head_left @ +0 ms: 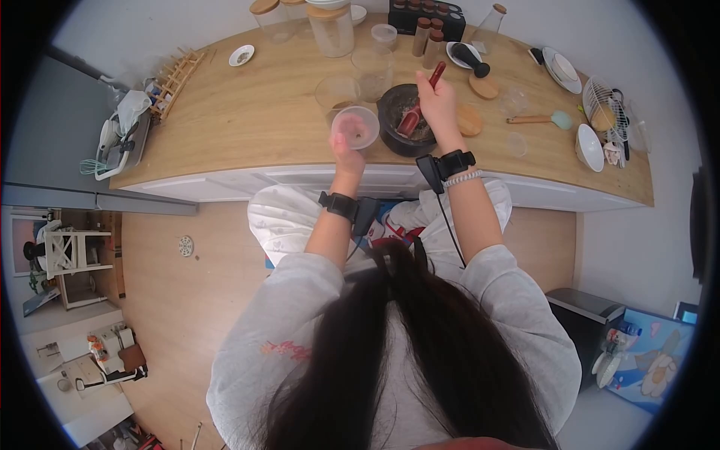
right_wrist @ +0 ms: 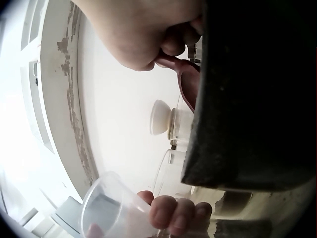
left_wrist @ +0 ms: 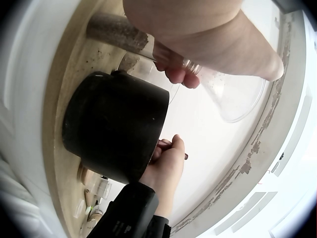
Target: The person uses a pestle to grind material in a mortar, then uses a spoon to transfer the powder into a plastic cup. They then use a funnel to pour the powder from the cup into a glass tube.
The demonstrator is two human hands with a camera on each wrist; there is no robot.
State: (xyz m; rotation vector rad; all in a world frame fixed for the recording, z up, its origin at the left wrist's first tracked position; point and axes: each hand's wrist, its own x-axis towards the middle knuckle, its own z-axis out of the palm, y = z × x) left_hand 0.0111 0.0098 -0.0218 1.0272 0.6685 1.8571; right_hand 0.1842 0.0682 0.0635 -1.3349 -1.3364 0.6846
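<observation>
My left hand [head_left: 347,156] grips a narrow clear bottle [left_wrist: 116,33] at the near edge of the counter, with dark brown ground stuff in its lower part. Above the bottle's ridged neck flares a clear plastic funnel [head_left: 365,129]. Just right of it stands a black mortar [head_left: 409,148] with brownish bits inside. My right hand [head_left: 441,105] holds a dark red scoop [head_left: 412,120] by its handle, and the scoop's bowl dips inside the mortar's rim. In the right wrist view the mortar's dark wall hides part of the scoop.
Clear containers [head_left: 373,71] stand behind the mortar, and spice bottles [head_left: 421,37] with brown caps farther back. A black pestle [head_left: 470,57] rests on a small dish. Wooden lids [head_left: 483,86], a spatula [head_left: 536,119] and a white bowl [head_left: 589,148] lie rightward. A wooden rack [head_left: 177,81] is left.
</observation>
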